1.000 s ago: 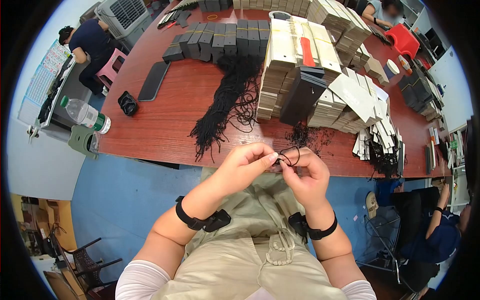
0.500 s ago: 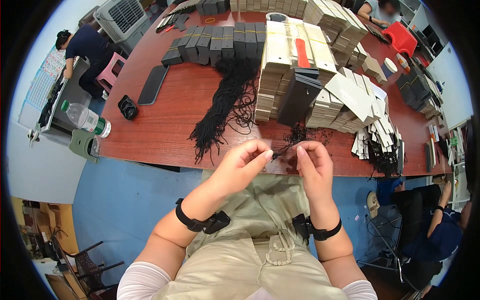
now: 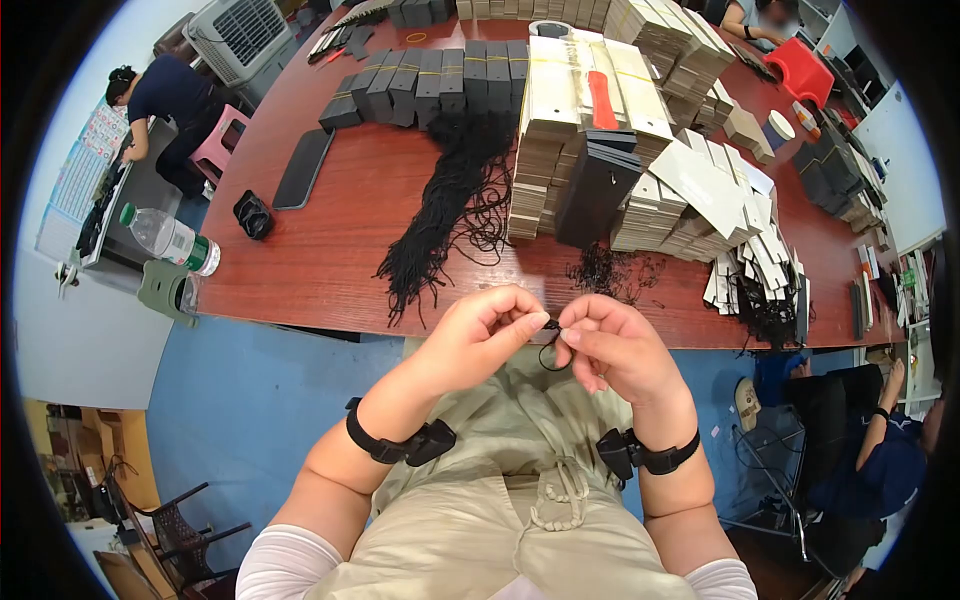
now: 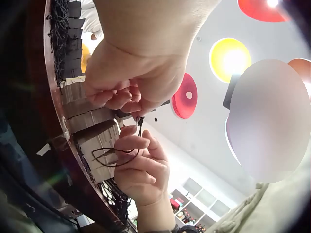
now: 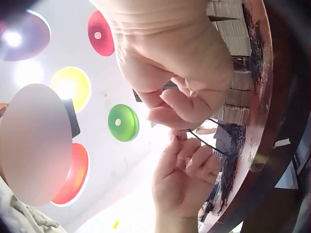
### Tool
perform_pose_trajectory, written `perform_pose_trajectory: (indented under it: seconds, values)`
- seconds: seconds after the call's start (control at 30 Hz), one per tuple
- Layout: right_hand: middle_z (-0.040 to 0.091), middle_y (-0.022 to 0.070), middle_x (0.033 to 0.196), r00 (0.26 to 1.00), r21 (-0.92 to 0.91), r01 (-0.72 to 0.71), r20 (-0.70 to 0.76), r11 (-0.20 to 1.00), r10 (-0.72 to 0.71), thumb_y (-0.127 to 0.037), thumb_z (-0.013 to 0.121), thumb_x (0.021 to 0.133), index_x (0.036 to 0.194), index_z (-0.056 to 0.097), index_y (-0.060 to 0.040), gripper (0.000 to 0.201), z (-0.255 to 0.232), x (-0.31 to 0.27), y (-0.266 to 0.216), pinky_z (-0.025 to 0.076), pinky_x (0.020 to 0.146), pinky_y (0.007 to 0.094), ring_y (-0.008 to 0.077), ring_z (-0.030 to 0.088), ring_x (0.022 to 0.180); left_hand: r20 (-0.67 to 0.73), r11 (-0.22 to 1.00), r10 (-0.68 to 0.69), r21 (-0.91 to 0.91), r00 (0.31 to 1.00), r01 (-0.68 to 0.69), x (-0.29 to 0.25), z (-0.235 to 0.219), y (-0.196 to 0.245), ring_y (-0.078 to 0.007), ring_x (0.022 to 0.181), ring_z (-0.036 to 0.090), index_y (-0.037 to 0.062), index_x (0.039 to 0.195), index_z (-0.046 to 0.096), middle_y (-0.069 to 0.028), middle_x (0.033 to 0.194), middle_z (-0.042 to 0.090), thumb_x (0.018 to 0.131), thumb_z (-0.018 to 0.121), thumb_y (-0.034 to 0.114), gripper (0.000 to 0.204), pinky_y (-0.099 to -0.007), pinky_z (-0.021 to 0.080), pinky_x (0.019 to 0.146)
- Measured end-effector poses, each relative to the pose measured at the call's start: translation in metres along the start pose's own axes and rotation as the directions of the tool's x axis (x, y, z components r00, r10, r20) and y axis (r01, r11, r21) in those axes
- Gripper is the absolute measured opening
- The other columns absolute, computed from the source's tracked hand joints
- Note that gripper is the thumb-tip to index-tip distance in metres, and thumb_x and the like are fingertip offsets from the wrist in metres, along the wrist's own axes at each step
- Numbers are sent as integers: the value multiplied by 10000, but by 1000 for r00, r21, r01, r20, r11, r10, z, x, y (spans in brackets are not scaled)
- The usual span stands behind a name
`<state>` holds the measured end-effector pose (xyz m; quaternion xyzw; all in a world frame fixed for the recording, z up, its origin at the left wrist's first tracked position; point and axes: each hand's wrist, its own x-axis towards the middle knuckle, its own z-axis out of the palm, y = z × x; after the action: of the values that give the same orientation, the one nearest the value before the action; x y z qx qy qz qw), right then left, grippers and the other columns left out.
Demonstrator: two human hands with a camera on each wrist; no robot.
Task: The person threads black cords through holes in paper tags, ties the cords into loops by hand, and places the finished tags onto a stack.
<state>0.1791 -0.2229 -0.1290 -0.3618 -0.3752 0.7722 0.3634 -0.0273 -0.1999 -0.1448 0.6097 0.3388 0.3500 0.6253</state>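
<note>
Closer now, both hands' grips pinch the black cord (image 3: pixel 549 345); left-wrist view shows its loop.

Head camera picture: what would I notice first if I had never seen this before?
First the two hands meeting in the middle: the left hand and the right hand each pinch a thin black cord between fingertips, over the person's lap. Behind them, on the red-brown table, lies a long bundle of black cords, with tall stacks of card tags to its right.

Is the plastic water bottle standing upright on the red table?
No, the water bottle lies on its side off the table, left of its edge.
</note>
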Motion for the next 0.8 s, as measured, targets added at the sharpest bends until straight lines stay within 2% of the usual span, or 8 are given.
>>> perform_pose_trajectory:
  seconds: [0.1, 0.2, 0.4, 0.5, 0.6, 0.63, 0.73, 0.8]
  values:
    - [594, 51, 686, 997, 71, -69, -28, 995, 71, -103, 555, 881, 955, 531, -26, 110, 6, -1, -5, 336, 379, 183, 79, 517, 459, 15, 1000, -26, 15, 1000, 26, 0, 1, -1, -26, 761, 465, 14, 935, 567, 32, 848, 545, 908, 556, 72, 65, -188, 403, 661]
    - [585, 34, 681, 998, 93, -29, -45, 995, 33, -97, 579, 868, 913, 545, -29, 89, 0, 0, 2, 330, 391, 183, 66, 500, 463, 6, 998, -31, 57, 999, 31, -1, 2, 0, -20, 756, 464, 12, 930, 569, 35, 841, 547, 905, 560, 69, 63, -181, 401, 650]
    - [467, -59, 606, 988, -33, 30, -148, 999, -35, -50, 604, 843, 849, 575, -31, 35, 3, 1, 3, 238, 422, 188, 20, 335, 453, 16, 994, -49, 99, 999, 47, 0, 3, 4, -14, 740, 464, 8, 928, 570, 35, 835, 552, 905, 561, 74, 70, -175, 400, 634]
    - [472, -78, 604, 970, -190, 94, -205, 977, -133, -34, 626, 826, 841, 603, -18, 32, 8, 2, 4, 238, 431, 188, 0, 345, 474, 7, 997, -12, 81, 1000, 11, 0, 6, 1, -11, 644, 407, 12, 911, 584, 60, 732, 498, 899, 575, 101, 91, -185, 357, 553]
    - [606, -37, 730, 965, -243, 105, -209, 964, -157, -46, 660, 814, 874, 653, 8, 81, 5, 0, 5, 358, 534, 144, -14, 474, 620, -3, 999, 1, 47, 1000, -1, 0, 6, -5, -7, 595, 369, 16, 899, 588, 76, 676, 461, 901, 574, 118, 103, -190, 327, 508]
    - [617, -31, 739, 963, -265, 118, -205, 957, -176, -44, 664, 809, 874, 662, 10, 85, 5, 0, 5, 366, 539, 148, -10, 483, 628, -4, 999, -2, 37, 1000, 2, 1, 6, -6, -7, 594, 365, 17, 897, 587, 78, 674, 456, 903, 570, 120, 105, -191, 322, 506]
    - [648, -10, 764, 954, -348, 145, -199, 926, -224, -36, 673, 796, 876, 683, 14, 95, 5, 0, 7, 394, 560, 160, 3, 514, 652, 65, 996, -88, 34, 994, 86, -1, 1, -5, -11, 735, 451, 14, 930, 552, 44, 833, 541, 923, 531, 86, 76, -174, 384, 632]
    - [666, 6, 776, 947, -424, 144, -202, 894, -248, -29, 674, 789, 875, 694, 12, 97, 4, 0, 8, 419, 581, 170, 18, 538, 671, 69, 997, -81, -9, 994, 81, -2, 0, -5, -12, 736, 443, 21, 923, 547, 48, 825, 535, 920, 526, 78, 62, -178, 374, 634]
